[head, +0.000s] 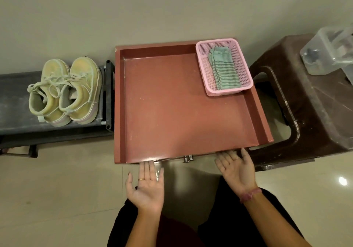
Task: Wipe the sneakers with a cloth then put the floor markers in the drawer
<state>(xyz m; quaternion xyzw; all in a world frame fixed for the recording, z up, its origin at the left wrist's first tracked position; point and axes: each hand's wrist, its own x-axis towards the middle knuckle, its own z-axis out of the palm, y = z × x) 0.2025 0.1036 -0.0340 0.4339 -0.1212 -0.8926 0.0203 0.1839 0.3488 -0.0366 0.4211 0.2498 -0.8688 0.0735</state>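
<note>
Sneakers [65, 91], a pale yellow-green laced pair, stand side by side, touching, on a dark shoe rack shelf [15, 98] at nine o'clock, toes toward the wall. Just beside them, at the centre, a reddish-brown drawer [172, 109] is pulled out, its floor bare apart from a pink mesh basket [246, 75] sitting in its one o'clock corner. A folded green striped cloth [224, 69] lies inside that basket. Along the drawer's front edge at six o'clock, a small metal handle [188, 158] shows between the two hands. The left hand [147, 185] is palm up, fingers straight and close together, their tips under the drawer's front edge, holding nothing. The right hand [236, 172] is likewise palm up with fingers spread wide, tips at the same edge, empty. At three o'clock a dark brown plastic stool [315, 117] carries a clear plastic container [328, 50]. Whether floor markers are in it, I cannot tell.
</note>
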